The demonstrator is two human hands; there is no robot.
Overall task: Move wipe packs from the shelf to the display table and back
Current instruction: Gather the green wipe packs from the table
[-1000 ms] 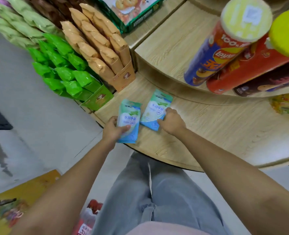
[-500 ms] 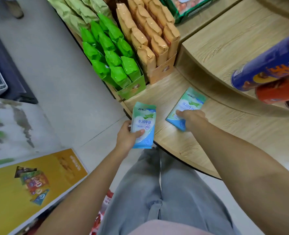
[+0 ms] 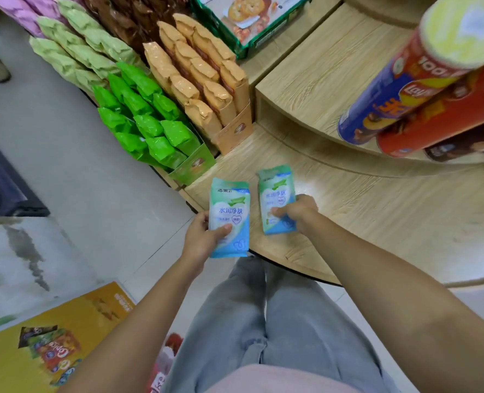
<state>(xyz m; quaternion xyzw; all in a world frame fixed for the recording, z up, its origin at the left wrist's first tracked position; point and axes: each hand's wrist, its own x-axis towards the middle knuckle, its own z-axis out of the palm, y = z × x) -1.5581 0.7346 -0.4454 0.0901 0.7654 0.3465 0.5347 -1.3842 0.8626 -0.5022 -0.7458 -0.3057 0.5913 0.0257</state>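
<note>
The left hand (image 3: 202, 238) grips a flat blue-and-white plastic wipe pack (image 3: 229, 219) by its lower left side, with the thumb pressed across the front and the fingers tucked behind (out of sight). This pack is held upright over the front edge of the round light-wood table (image 3: 377, 222), its lower part past the rim.

Just to its right, and apart from it, the right hand (image 3: 299, 212) holds a second green-and-blue plastic wipe pack (image 3: 275, 198). The fingers curl round its right edge and the thumb lies on its face. This pack is over the table near the front edge (whether it rests on the wood or is lifted clear cannot be told).

At the table's left edge stands a green carton of bright green foil packets (image 3: 150, 131). Right beside it is a tan cardboard tray of tan crimped packets (image 3: 206, 86). On the raised wooden tier (image 3: 320, 80) toward the right edge are a blue-and-red crisp tube (image 3: 388, 92) and a red crisp tube (image 3: 439, 120), side by side.
</note>
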